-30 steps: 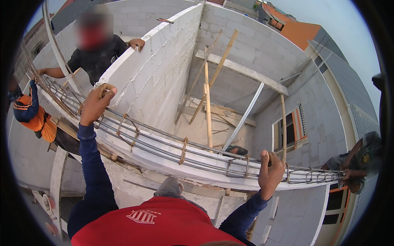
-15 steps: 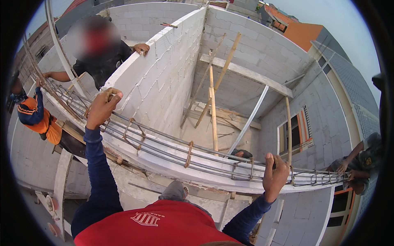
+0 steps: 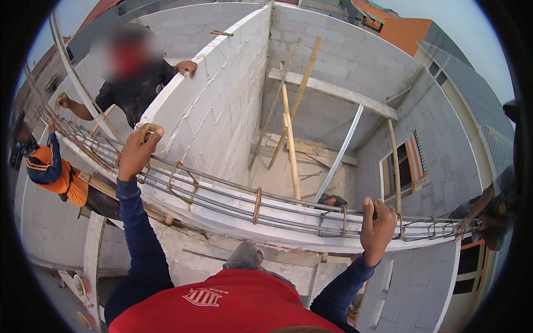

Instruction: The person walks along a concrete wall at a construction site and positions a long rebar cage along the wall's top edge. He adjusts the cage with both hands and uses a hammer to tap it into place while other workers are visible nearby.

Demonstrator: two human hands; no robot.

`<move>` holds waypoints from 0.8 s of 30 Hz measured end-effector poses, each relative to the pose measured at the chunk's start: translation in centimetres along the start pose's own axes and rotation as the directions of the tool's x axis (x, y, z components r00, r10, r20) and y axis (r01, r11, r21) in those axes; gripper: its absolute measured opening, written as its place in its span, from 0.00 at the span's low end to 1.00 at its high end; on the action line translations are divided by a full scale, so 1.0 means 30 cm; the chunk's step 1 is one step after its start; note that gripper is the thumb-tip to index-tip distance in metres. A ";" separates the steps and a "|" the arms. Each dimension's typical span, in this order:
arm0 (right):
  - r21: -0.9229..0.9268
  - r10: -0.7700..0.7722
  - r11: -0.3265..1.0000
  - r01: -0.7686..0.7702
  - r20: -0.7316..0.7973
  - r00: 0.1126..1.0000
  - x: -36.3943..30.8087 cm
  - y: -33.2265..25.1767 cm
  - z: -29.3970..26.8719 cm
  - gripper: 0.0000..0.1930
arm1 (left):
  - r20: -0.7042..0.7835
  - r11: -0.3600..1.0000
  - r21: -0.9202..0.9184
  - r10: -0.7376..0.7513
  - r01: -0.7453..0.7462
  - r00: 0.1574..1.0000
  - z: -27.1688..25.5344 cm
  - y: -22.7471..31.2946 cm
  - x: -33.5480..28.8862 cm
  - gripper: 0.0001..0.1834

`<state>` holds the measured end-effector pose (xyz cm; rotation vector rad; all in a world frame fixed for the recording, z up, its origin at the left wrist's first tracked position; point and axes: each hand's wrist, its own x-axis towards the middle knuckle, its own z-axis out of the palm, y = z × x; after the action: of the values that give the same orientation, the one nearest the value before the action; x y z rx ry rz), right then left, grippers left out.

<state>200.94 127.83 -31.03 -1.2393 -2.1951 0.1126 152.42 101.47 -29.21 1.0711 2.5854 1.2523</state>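
A long rebar cage point(image 3: 257, 204), grey bars with rusty stirrups, lies along the top of a white beam in front of me. My left hand point(image 3: 139, 151) is over its left part, beside the end of a white block wall point(image 3: 214, 89). Those fingers are curled, with the thumb against them. Farther right, my right hand point(image 3: 378, 228) overlaps the bars, thumb raised and fingers bent inward. Whatever either hand grips, if anything, is hidden. At the far right a co-worker's hands point(image 3: 472, 226) are at the cage end, blurred.
A co-worker in black point(image 3: 141, 91) leans behind the block wall. Another in orange and blue point(image 3: 53, 172) stands at left. Below the beam, wooden props point(image 3: 290, 150), a metal strut point(image 3: 340, 152) and planks point(image 3: 311, 152) fill the room. Someone's head point(image 3: 333, 201) shows below the beam.
The black-clad co-worker's hand at the left has lifted away from the bars. My view has shifted slightly. Both my hands keep nearly the same place over the cage.
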 end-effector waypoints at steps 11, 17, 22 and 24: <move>0.028 -0.014 0.999 0.015 -0.038 0.999 -0.001 0.001 0.006 0.21 | 0.006 1.000 -0.014 -0.027 0.027 1.000 -0.003 0.010 -0.006 0.21; 0.026 -0.011 1.000 0.012 -0.022 1.000 0.002 0.002 0.003 0.21 | 0.013 1.000 -0.006 -0.030 0.030 0.999 -0.003 0.006 -0.003 0.20; 0.028 -0.024 0.999 0.025 -0.036 0.999 0.004 0.004 0.004 0.21 | 0.017 0.999 -0.030 -0.043 0.044 0.999 -0.004 0.007 -0.005 0.19; 0.013 -0.021 1.000 0.022 -0.026 0.999 0.004 0.005 0.005 0.21 | 0.025 0.998 -0.033 -0.055 0.056 0.998 -0.006 0.007 -0.005 0.19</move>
<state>200.93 128.05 -31.14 -1.2031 -2.1813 0.1016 152.57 101.35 -28.98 0.9946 2.5483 1.2582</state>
